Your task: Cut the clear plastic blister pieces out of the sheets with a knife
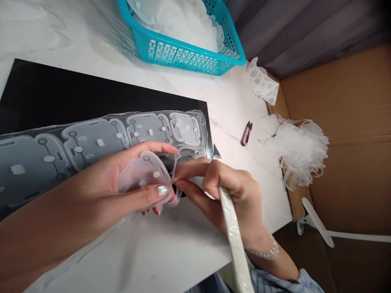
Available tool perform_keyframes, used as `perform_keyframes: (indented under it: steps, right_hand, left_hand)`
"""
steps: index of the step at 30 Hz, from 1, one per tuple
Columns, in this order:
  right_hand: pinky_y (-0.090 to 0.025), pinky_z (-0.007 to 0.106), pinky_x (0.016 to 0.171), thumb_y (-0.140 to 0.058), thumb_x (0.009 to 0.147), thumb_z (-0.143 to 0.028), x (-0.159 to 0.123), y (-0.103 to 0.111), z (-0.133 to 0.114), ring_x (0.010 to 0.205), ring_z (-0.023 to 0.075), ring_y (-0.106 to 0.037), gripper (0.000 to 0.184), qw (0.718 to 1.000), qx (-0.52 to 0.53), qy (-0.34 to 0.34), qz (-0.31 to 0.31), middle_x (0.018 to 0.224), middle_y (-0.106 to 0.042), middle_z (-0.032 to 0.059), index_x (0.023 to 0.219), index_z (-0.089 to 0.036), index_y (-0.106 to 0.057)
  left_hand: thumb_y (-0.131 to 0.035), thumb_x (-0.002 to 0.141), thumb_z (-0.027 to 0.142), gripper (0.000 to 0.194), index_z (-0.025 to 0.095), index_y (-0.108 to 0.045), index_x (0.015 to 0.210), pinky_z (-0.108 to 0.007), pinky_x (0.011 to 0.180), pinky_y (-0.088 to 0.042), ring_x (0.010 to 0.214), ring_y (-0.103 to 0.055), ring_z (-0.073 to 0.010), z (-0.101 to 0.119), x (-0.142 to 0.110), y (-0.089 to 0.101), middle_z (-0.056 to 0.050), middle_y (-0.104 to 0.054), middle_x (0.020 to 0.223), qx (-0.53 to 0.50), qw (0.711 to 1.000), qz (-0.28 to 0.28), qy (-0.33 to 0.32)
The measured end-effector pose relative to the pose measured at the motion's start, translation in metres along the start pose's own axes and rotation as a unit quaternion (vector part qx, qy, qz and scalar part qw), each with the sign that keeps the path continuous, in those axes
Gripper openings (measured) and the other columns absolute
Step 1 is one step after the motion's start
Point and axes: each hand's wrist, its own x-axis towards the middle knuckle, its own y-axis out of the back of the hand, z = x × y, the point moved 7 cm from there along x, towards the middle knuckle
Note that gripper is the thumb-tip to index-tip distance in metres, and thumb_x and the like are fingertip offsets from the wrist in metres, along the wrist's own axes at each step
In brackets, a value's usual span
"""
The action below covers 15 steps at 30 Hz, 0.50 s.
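My left hand [113,183] is closed around a translucent, silicone-like moulded piece [128,175] with rounded edges and small white pads. At the piece's right edge, my right hand [220,187] pinches a thin clear strip of edging [174,162] between thumb and forefinger. A long white wrapped stick [232,232] is tucked into the right hand's curled fingers; its lower end runs out of view. Beneath and behind the hands lies a clear sheet [149,130] of similar moulded pieces in a row. It rests on a black board [76,91].
A blue perforated basket [186,57] of translucent pieces stands at the back. To the right are small pink-handled snips [247,134], a heap of clear scraps [301,146] and a crumpled clear piece [262,81]. A cardboard wall [339,106] and a white clamp [316,224] border the white table [146,252].
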Motion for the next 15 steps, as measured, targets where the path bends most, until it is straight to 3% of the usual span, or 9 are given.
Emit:
perform_keyframes:
  steps: [8, 15]
  right_hand:
    - [-0.062, 0.036, 0.074, -0.061, 0.088, -0.005, -0.0063, -0.0021, -0.0023, 0.083, 0.0197, -0.073, 0.037, 0.999, -0.039, 0.024, -0.011, 0.096, -0.075, -0.0003, 0.072, -0.027, -0.036]
    - [-0.060, 0.031, 0.069, -0.062, 0.087, -0.003, -0.0053, 0.0036, -0.0039, 0.085, 0.0182, -0.073, 0.038, 0.993, -0.104, 0.033, 0.040, 0.096, -0.076, -0.0010, 0.070, -0.027, -0.037]
  left_hand:
    - [-0.081, 0.069, 0.046, 0.063, 0.040, -0.062, 0.129, -0.019, 0.051, -0.054, 0.066, -0.070, -0.0166, -0.0005, -0.0027, -0.0027, 0.004, -0.072, 0.069, -0.023, 0.999, 0.028, 0.036]
    - [-0.080, 0.070, 0.045, 0.065, 0.039, -0.061, 0.132, -0.021, 0.046, -0.053, 0.054, -0.066, -0.0160, 0.0005, -0.0038, -0.0065, 0.003, -0.074, 0.068, -0.009, 0.999, 0.006, 0.039]
